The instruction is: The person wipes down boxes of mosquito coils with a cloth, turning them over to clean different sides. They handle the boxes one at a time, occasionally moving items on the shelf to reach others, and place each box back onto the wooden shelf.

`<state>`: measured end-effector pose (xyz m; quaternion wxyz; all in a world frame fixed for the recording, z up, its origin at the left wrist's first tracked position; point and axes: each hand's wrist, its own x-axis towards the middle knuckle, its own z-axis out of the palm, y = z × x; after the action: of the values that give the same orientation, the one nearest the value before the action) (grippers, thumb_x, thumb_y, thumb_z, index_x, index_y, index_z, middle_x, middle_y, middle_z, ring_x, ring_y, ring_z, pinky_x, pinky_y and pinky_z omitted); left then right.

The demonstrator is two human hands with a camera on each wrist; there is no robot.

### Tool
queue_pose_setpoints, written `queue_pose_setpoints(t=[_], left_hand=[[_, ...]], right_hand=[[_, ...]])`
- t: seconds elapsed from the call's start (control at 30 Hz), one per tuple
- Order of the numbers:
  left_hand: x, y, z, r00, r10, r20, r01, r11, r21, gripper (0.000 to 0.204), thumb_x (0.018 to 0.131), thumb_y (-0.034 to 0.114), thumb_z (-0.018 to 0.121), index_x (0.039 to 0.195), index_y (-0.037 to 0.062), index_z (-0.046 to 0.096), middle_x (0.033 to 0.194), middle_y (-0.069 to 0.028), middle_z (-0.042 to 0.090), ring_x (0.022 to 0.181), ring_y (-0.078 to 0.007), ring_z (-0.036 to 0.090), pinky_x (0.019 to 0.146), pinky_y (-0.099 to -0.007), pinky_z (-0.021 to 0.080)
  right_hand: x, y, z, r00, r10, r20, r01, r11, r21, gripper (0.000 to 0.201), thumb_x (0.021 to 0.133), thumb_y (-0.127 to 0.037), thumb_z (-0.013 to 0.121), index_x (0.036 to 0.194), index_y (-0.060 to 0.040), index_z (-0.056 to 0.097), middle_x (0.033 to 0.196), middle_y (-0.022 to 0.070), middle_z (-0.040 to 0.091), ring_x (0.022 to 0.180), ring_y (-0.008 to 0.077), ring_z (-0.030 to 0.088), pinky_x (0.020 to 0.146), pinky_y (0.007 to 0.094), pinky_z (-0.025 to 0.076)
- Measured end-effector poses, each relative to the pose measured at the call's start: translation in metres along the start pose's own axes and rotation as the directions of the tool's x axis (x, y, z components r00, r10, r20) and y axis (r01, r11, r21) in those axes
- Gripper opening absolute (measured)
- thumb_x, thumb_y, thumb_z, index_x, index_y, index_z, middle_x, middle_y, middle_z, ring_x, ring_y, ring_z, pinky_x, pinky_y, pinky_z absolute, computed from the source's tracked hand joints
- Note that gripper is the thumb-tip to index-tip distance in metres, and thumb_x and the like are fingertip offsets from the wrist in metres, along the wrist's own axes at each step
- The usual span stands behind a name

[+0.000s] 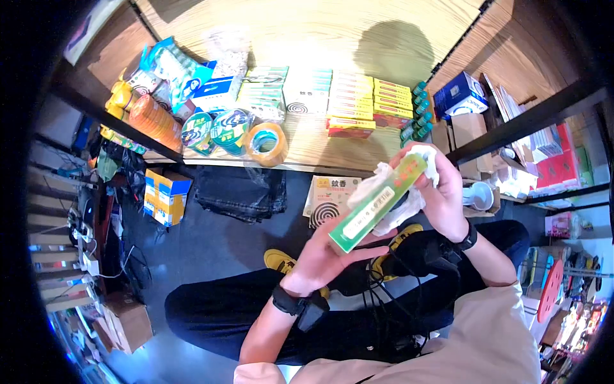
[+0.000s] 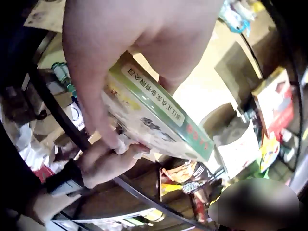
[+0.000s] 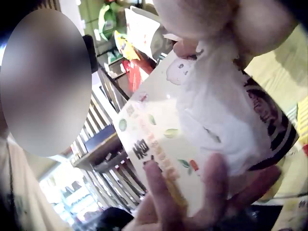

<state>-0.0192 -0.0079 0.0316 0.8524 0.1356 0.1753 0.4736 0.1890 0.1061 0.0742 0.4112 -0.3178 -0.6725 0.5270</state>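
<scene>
A flat white box with a green edge [image 1: 378, 208] is held up on its side, tilted, above the person's lap. The left hand [image 1: 323, 257] grips its lower end, thumb and fingers on opposite sides; this hand [image 2: 139, 29] also spans the box [image 2: 154, 118] in the left wrist view. At the upper end, the right hand [image 1: 448, 195] pinches a crumpled white tissue [image 1: 409, 205] against the box. In the right wrist view the tissue [image 3: 216, 110] lies over the box's printed face [image 3: 161, 139], below the right hand [image 3: 226, 21], with left fingers [image 3: 214, 187] underneath.
A wooden shelf [image 1: 300, 155] bears yellow-and-red boxes [image 1: 350, 102], green bottles [image 1: 419, 112], round green packs [image 1: 230, 131] and a tape roll [image 1: 267, 144]. Below are a printed mosquito-coil box [image 1: 326, 208], black folded bags [image 1: 240, 195] and a blue-orange box [image 1: 165, 198] on the floor.
</scene>
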Motion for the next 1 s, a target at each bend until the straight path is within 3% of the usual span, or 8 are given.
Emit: queue_pose_setpoints(t=[0.03, 0.17, 0.3, 0.4, 0.43, 0.63, 0.8, 1.0], left_hand=[[-0.001, -0.003, -0.007, 1.0, -0.006, -0.014, 0.005, 0.995, -0.095, 0.059, 0.11, 0.037, 0.041, 0.155, -0.0008, 0.033, 0.151, -0.0216, 0.048, 0.136, -0.0377, 0.052, 0.115, -0.0484, 0.043], [-0.003, -0.01, -0.023, 0.997, 0.053, -0.058, -0.062, 0.985, -0.16, 0.058, 0.107, 0.026, 0.054, 0.151, -0.0053, 0.036, 0.145, -0.0199, 0.054, 0.132, -0.0313, 0.057, 0.112, -0.0377, 0.046], [-0.008, -0.02, -0.02, 0.98, 0.136, -0.143, -0.157, 0.977, -0.145, 0.05, 0.102, 0.014, 0.062, 0.143, -0.0051, 0.042, 0.141, -0.0164, 0.057, 0.129, -0.0248, 0.059, 0.111, -0.0399, 0.048], [-0.009, -0.019, -0.012, 0.964, 0.139, -0.228, -0.178, 0.97, -0.163, 0.051, 0.102, 0.015, 0.062, 0.145, -0.0043, 0.041, 0.142, -0.016, 0.057, 0.129, -0.0249, 0.059, 0.111, -0.0411, 0.048], [-0.008, -0.018, -0.012, 0.957, 0.154, -0.246, -0.194, 0.97, -0.146, 0.051, 0.102, 0.014, 0.062, 0.146, -0.003, 0.04, 0.142, -0.0155, 0.056, 0.128, -0.0247, 0.059, 0.11, -0.0407, 0.049], [-0.007, -0.009, -0.025, 0.905, 0.303, -0.299, -0.306, 0.951, 0.04, 0.052, 0.103, 0.019, 0.06, 0.145, -0.0037, 0.041, 0.139, -0.0169, 0.058, 0.128, -0.0258, 0.06, 0.108, -0.0418, 0.05], [-0.01, 0.01, -0.016, 0.88, 0.325, -0.347, -0.344, 0.939, 0.007, 0.05, 0.104, 0.025, 0.057, 0.145, 0.0011, 0.042, 0.139, -0.013, 0.059, 0.128, -0.0248, 0.059, 0.107, -0.0413, 0.05], [-0.006, 0.008, -0.014, 0.85, 0.399, -0.344, -0.405, 0.913, 0.059, 0.048, 0.107, 0.025, 0.051, 0.148, 0.0038, 0.04, 0.142, -0.0133, 0.057, 0.129, -0.0258, 0.059, 0.109, -0.0414, 0.047]], right_hand=[[0.002, -0.004, 0.0, 0.999, -0.008, 0.038, 0.009, 1.0, -0.022, 0.047, 0.103, -0.035, 0.061, 0.132, 0.0008, 0.053, 0.117, 0.0119, 0.066, 0.113, 0.0192, 0.063, 0.1, 0.0345, 0.048], [0.008, -0.018, -0.001, 0.993, -0.118, 0.005, 0.117, 0.981, -0.155, 0.03, 0.104, -0.014, 0.058, 0.13, 0.0004, 0.057, 0.125, 0.0109, 0.066, 0.117, 0.019, 0.063, 0.102, 0.0325, 0.047], [0.013, -0.035, -0.005, 0.986, -0.166, 0.025, 0.167, 0.966, -0.198, 0.03, 0.105, -0.015, 0.054, 0.13, 0.0018, 0.06, 0.125, 0.0131, 0.067, 0.118, 0.0209, 0.063, 0.104, 0.034, 0.046], [0.012, -0.042, 0.0, 0.925, -0.311, 0.219, 0.379, 0.792, -0.479, 0.039, 0.09, 0.006, 0.05, 0.127, 0.0029, 0.064, 0.133, 0.0198, 0.065, 0.127, 0.0314, 0.061, 0.11, 0.0401, 0.045], [0.007, -0.045, 0.007, 0.916, -0.281, 0.286, 0.394, 0.759, -0.518, 0.054, 0.078, 0.014, 0.048, 0.128, 0.0027, 0.064, 0.139, 0.0224, 0.061, 0.132, 0.0357, 0.058, 0.114, 0.0427, 0.043], [-0.006, -0.045, 0.02, 0.956, -0.105, 0.275, 0.211, 0.895, -0.392, 0.067, 0.07, 0.019, 0.046, 0.133, 0.0013, 0.061, 0.143, 0.0223, 0.057, 0.139, 0.0361, 0.051, 0.116, 0.0422, 0.04], [-0.006, -0.058, 0.012, 0.958, -0.077, 0.275, 0.17, 0.927, -0.333, 0.061, 0.072, 0.018, 0.046, 0.128, 0.0002, 0.063, 0.14, 0.02, 0.06, 0.135, 0.0359, 0.054, 0.114, 0.042, 0.042], [-0.004, -0.078, 0.0, 0.895, 0.032, 0.446, 0.19, 0.875, -0.446, 0.048, 0.077, 0.017, 0.053, 0.12, -0.0007, 0.065, 0.128, 0.0187, 0.065, 0.124, 0.0366, 0.062, 0.104, 0.0419, 0.051]])
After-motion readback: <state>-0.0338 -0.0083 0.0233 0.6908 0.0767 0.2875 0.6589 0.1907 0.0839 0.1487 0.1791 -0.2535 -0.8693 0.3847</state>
